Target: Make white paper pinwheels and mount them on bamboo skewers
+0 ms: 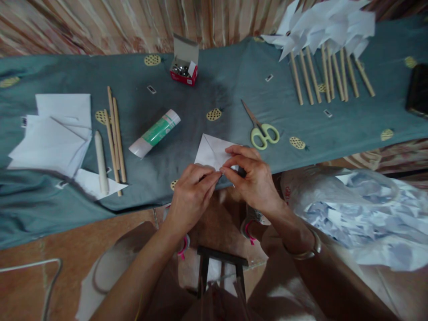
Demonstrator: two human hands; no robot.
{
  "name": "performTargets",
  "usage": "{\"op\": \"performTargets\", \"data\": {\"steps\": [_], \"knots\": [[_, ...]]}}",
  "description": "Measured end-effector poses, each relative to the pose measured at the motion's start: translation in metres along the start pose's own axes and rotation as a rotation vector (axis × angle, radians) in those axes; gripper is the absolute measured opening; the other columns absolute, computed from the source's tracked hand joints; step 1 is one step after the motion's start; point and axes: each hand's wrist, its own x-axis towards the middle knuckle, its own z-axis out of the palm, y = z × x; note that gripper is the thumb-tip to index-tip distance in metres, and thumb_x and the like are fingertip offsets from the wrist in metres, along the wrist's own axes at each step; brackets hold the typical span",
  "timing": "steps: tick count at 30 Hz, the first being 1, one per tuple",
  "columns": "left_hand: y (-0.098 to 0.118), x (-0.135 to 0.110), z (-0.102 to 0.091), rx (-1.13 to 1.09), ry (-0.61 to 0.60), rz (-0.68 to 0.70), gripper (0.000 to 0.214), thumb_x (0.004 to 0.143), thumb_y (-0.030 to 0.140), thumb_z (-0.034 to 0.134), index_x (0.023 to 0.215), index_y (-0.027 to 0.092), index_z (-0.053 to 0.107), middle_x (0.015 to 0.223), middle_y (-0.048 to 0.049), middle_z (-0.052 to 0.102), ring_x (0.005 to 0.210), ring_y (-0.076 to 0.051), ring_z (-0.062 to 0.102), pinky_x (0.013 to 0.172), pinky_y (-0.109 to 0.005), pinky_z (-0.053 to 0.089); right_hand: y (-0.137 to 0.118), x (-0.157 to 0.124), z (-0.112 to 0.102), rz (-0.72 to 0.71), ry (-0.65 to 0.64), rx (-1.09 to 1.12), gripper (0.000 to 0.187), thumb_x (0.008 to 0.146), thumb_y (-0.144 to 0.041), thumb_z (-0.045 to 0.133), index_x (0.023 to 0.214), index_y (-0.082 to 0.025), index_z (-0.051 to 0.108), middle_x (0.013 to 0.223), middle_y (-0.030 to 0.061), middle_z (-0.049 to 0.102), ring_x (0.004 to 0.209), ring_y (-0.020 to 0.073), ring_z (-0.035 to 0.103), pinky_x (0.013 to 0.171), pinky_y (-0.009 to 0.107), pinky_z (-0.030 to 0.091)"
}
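A folded white paper square (211,150) lies at the near edge of the teal cloth (214,89). My left hand (192,194) pinches its near corner with closed fingers. My right hand (251,176) grips the same corner from the right, fingers curled over the paper. The two hands meet fingertip to fingertip at the paper's near edge. Green-handled scissors (261,129) lie just beyond my right hand. A glue tube (154,133) with a green label lies to the left of the paper.
A stack of white paper sheets (56,133), wooden sticks (114,133) and a white rod (100,161) sit left. A red box of pins (183,67) stands at the back. Finished paper pinwheels on sticks (329,53) lie back right. A plastic bag of paper scraps (364,209) is right.
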Motion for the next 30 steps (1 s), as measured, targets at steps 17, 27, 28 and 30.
{"op": "performTargets", "data": {"steps": [17, 27, 28, 30], "knots": [[-0.004, 0.004, -0.003, -0.042, -0.036, 0.015, 0.014, 0.091, 0.013, 0.057, 0.099, 0.016, 0.069, 0.089, -0.0053, 0.066, 0.088, -0.016, 0.060, 0.077, -0.030, 0.053, -0.001, -0.003, 0.001, -0.056, 0.053, -0.037, 0.006, 0.083, -0.016, 0.065, 0.081, -0.021, 0.068, 0.112, 0.0088, 0.068, 0.109, 0.0238, 0.061, 0.098, 0.045, 0.048], [-0.003, 0.005, -0.004, -0.038, -0.044, 0.016, 0.013, 0.090, 0.014, 0.058, 0.096, 0.018, 0.069, 0.089, -0.0045, 0.067, 0.087, -0.016, 0.062, 0.075, -0.030, 0.055, -0.002, -0.009, 0.002, -0.167, -0.003, -0.170, 0.022, 0.093, -0.022, 0.049, 0.102, -0.025, 0.069, 0.125, 0.0073, 0.061, 0.111, 0.0240, 0.056, 0.099, 0.044, 0.048], [-0.003, 0.005, -0.004, -0.033, -0.044, 0.015, 0.012, 0.091, 0.014, 0.058, 0.096, 0.018, 0.069, 0.089, -0.0043, 0.067, 0.087, -0.016, 0.062, 0.075, -0.030, 0.055, -0.003, -0.010, 0.002, -0.170, -0.017, -0.185, 0.023, 0.094, -0.022, 0.048, 0.102, -0.025, 0.069, 0.126, 0.0075, 0.060, 0.113, 0.0246, 0.055, 0.099, 0.044, 0.048], [-0.003, 0.005, -0.004, -0.026, -0.045, 0.017, 0.012, 0.091, 0.014, 0.058, 0.095, 0.018, 0.069, 0.089, -0.0042, 0.067, 0.086, -0.016, 0.062, 0.075, -0.030, 0.055, -0.004, -0.010, 0.002, -0.184, -0.044, -0.217, 0.024, 0.094, -0.021, 0.047, 0.104, -0.023, 0.068, 0.128, 0.0094, 0.059, 0.115, 0.0265, 0.054, 0.099, 0.046, 0.047]]}}
